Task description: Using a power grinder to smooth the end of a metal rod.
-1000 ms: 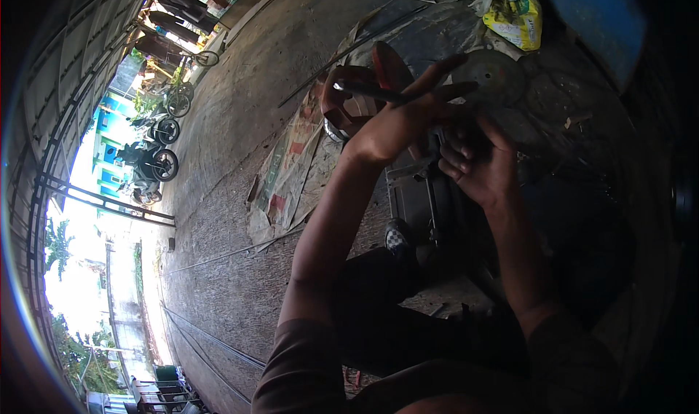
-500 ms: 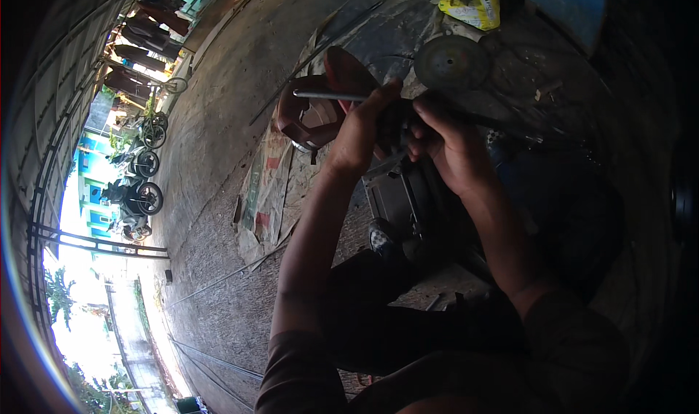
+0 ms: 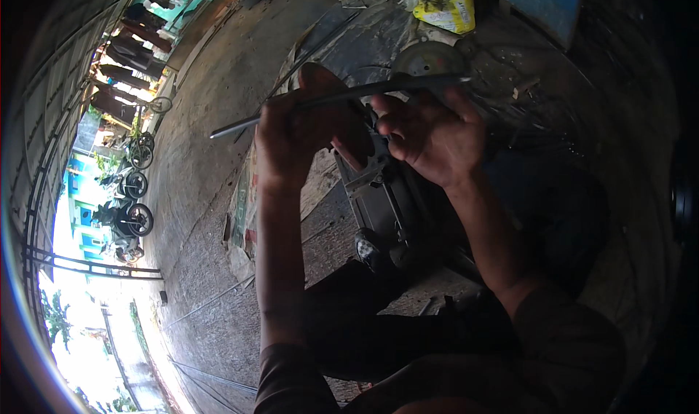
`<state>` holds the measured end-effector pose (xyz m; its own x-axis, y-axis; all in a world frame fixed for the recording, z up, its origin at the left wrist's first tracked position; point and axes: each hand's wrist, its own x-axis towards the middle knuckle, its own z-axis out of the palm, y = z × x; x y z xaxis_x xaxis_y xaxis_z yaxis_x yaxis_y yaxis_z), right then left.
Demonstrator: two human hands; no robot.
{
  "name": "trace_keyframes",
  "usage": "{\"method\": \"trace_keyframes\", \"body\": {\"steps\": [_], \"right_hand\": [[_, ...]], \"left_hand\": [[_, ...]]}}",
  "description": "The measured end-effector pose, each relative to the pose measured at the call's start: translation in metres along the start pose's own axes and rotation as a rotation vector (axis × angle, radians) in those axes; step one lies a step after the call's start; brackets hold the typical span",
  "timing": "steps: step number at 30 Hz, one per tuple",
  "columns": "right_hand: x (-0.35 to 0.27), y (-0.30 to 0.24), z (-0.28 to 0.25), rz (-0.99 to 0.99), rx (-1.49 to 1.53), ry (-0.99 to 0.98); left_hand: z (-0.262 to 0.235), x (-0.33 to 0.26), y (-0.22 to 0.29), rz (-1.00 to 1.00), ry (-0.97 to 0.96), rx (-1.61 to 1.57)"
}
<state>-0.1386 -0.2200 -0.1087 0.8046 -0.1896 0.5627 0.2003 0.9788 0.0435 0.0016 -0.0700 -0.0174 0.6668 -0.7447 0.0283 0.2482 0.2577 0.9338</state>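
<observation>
My left hand is closed around a long, thin metal bar, which it holds up and tilted, its right end higher. Just below the bar's right part, my right hand has its fingers spread and bent, palm turned up. Whether its fingertips touch the bar is hard to tell. Behind and below my hands stands a low machine with a red rounded guard and a grey metal base, which looks like a cut-off saw. My left hand and the bar partly cover the guard.
A round metal disc lies beyond my right hand, with a yellow sack farther off. A blue panel stands at the far right. Long thin bars lie on the ground. Motorcycles are parked at the left.
My hands have moved apart; the left went left and slightly down with the bar. My right hand, closed near the bar before, has opened. The whole view shifted slightly.
</observation>
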Motion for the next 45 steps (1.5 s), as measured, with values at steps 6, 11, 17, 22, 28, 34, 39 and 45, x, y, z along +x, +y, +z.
{"method": "trace_keyframes", "body": {"steps": [6,11,17,22,28,34,39,45], "right_hand": [[0.003,-0.001,0.01,0.101,-0.059,-0.15],[0.007,0.002,0.011,0.15,-0.069,-0.218],[0.005,0.005,0.008,0.15,-0.05,-0.218],[0.007,0.011,0.01,0.162,-0.024,-0.173],[0.007,0.013,0.011,0.167,0.002,-0.198],[0.008,0.017,0.011,0.164,-0.04,-0.304],[0.007,0.018,0.011,0.17,-0.023,-0.303],[0.005,0.019,0.013,0.17,0.001,-0.286]], "left_hand": [[-0.001,-0.006,0.012,-0.005,0.023,0.041],[0.008,-0.006,0.006,0.026,-0.031,0.007],[0.033,-0.015,0.011,-0.004,0.038,-0.011],[-0.009,-0.005,0.011,0.066,-0.369,-0.14],[-0.023,-0.001,0.009,0.066,-0.409,0.033],[-0.007,-0.003,-0.004,0.062,0.012,0.343],[0.002,-0.005,-0.011,0.175,0.101,0.336],[-0.005,-0.004,-0.007,0.092,0.056,0.367]]}}
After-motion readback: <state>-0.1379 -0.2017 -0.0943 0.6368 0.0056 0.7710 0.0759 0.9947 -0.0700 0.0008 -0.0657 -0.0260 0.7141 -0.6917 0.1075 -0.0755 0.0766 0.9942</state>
